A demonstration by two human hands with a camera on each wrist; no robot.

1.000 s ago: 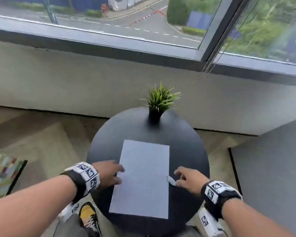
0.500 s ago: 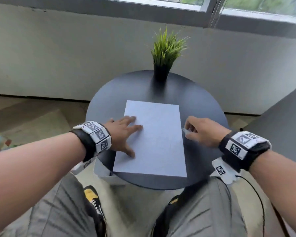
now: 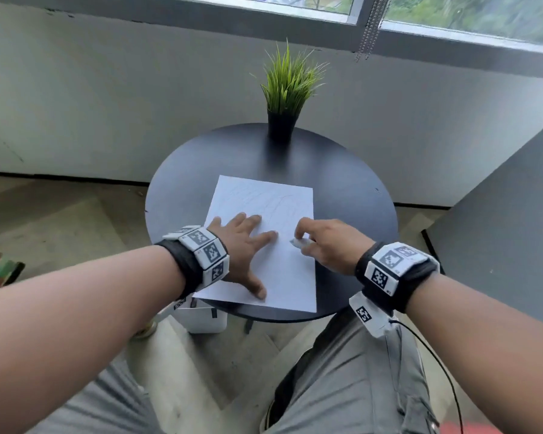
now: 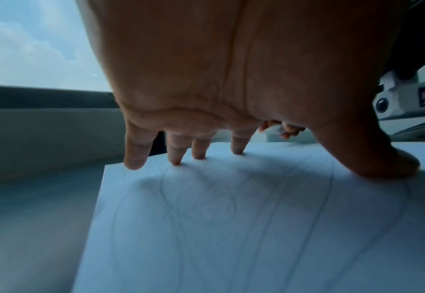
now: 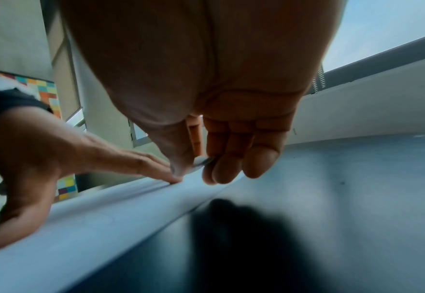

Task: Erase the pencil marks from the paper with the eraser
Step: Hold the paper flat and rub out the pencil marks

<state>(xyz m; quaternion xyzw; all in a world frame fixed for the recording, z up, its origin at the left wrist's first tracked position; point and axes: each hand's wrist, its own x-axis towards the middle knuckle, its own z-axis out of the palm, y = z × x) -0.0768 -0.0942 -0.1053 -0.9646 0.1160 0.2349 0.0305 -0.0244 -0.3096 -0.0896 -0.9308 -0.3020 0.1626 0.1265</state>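
Observation:
A white sheet of paper (image 3: 282, 277) with faint pencil lines lies on the round black table (image 3: 201, 183). My left hand (image 3: 245, 245) is spread flat on the sheet's left half, fingertips (image 4: 176, 158) and thumb pressing it down. My right hand (image 3: 323, 242) hovers over the sheet's right edge and pinches a small white eraser (image 3: 298, 243) between thumb and fingers; the eraser (image 5: 202, 161) also shows in the right wrist view, just above the paper (image 5: 81, 228). Curved pencil marks (image 4: 231, 208) run under the left palm.
A potted green grass plant (image 3: 287, 89) stands at the table's far edge. A grey wall and window lie beyond. A white box (image 3: 206, 317) sits on the floor under the table's near left rim. My knees in grey trousers (image 3: 358, 380) are close to the table.
The head camera tilted down and closer. My left hand slid further onto the paper and spread flat. My right hand lifted the eraser from beside the sheet and brought it over the right edge.

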